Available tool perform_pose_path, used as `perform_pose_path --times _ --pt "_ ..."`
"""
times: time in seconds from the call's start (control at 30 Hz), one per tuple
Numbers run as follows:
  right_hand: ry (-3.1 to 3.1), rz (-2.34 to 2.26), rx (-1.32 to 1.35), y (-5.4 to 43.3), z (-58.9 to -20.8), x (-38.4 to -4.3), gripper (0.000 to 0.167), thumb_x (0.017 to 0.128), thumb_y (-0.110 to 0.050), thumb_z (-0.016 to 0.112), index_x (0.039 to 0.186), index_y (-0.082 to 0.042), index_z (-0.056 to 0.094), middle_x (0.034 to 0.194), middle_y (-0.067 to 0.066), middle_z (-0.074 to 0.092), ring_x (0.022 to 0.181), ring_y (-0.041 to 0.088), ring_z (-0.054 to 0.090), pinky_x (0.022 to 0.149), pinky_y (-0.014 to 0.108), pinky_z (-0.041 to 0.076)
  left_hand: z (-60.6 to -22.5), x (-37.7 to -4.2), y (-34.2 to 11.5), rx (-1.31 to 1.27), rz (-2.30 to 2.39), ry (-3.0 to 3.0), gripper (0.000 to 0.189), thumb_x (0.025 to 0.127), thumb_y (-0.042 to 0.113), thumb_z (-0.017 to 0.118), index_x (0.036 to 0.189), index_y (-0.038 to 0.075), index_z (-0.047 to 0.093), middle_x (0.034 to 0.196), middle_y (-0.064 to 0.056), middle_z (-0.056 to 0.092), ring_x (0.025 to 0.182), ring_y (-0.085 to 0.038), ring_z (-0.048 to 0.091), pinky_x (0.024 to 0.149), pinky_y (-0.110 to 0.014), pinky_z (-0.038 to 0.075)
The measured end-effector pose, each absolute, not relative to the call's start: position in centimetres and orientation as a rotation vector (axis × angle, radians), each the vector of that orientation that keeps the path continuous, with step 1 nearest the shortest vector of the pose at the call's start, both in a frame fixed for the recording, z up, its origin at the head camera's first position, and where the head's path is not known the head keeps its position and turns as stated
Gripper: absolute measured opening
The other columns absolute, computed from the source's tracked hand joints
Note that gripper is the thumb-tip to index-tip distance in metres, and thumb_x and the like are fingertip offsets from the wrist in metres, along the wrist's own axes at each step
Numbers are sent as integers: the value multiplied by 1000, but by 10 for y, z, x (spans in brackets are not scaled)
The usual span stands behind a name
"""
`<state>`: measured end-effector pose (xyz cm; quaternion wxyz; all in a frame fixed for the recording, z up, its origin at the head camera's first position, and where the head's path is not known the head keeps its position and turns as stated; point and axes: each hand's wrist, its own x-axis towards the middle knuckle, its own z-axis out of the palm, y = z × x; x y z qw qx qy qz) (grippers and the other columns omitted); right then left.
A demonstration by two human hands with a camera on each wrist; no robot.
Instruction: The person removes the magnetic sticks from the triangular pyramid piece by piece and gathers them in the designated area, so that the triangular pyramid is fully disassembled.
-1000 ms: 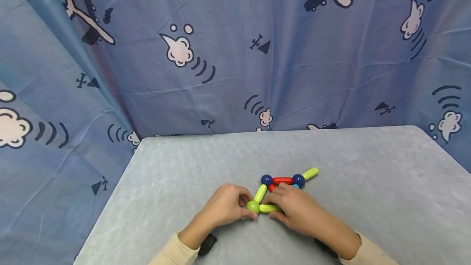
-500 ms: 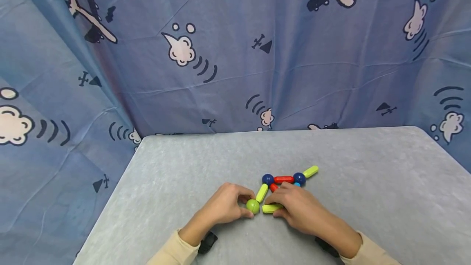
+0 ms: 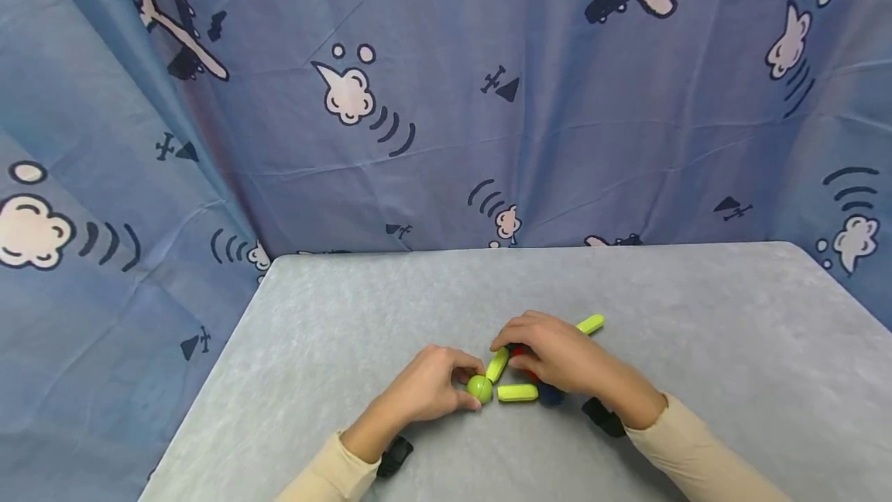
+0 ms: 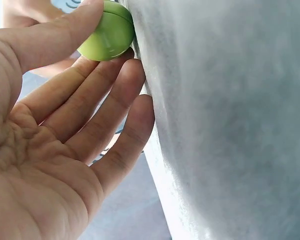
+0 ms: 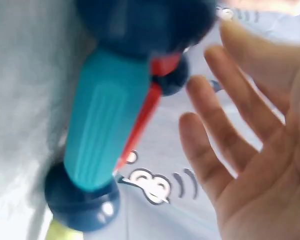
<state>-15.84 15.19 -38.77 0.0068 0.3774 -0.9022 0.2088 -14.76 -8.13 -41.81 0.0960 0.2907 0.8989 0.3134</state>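
Green ball (image 3: 479,389) in left hand (image 3: 433,383)

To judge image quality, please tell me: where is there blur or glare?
Head view: even light, green ball fairly crisp; left wrist view: table glares white near bottom; right wrist view: right hand and upper dark-blue ball look blurred, lower dark-blue ball shows a glint.

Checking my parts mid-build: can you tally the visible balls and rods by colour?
Green ball: 1
Dark blue balls: 3
Yellow-green rods: 3
Red rods: 2
Teal rod: 1
Total visible: 10
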Motion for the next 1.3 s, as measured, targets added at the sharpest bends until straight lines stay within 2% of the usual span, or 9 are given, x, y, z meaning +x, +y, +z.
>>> perform_pose_path --times 0.13,0.3,0.57,0.73,0.93,1.13,1.3 --pt "-2848 600 1264 146 -394 -178 22 83 -10 78 103 -19 76 105 -8 72 102 18 63 90 40 51 -419 -148 -81 834 931 2653 28 72 21 89 97 22 75 90 13 72 83 3 63 76 -17 51" --pt "-2949 647 1231 145 -399 -192 18 85 -8 76 99 -20 77 106 -8 72 103 18 66 92 41 53 -418 -149 -81 827 922 2660 28 73 21 88 98 22 75 90 13 72 82 2 62 75 -17 50" --pt "-3004 703 1056 155 -400 -203 16 88 -4 72 93 -20 77 96 -8 71 92 13 66 87 40 55 -418 -150 -80 847 946 2647 26 74 18 88 96 23 75 88 13 71 80 3 62 74 -17 49" --pt "-3015 718 1007 163 -398 -204 14 91 -8 71 100 -17 76 103 -4 71 97 18 66 89 43 55 -418 -150 -81 820 933 2651 24 75 20 87 94 23 74 88 14 70 80 2 62 74 -17 49" --pt "-3029 719 875 186 -390 -190 24 92 -14 70 116 -15 71 117 3 69 111 27 65 96 51 52 -418 -150 -81 820 923 2651 25 75 21 87 96 23 74 88 14 70 81 2 61 75 -18 49" --pt "-3033 673 740 227 -392 -170 26 91 -16 70 117 -15 71 119 5 69 114 31 63 96 55 51 -418 -150 -83 802 930 2637 24 76 20 87 96 22 74 87 14 69 80 1 61 74 -18 48" --pt "-3055 677 669 248 -401 -159 31 90 -18 72 120 -19 69 121 4 68 114 29 63 96 54 51 -416 -153 -84 792 945 2626 24 76 18 87 97 21 74 87 12 69 79 0 60 72 -18 48"
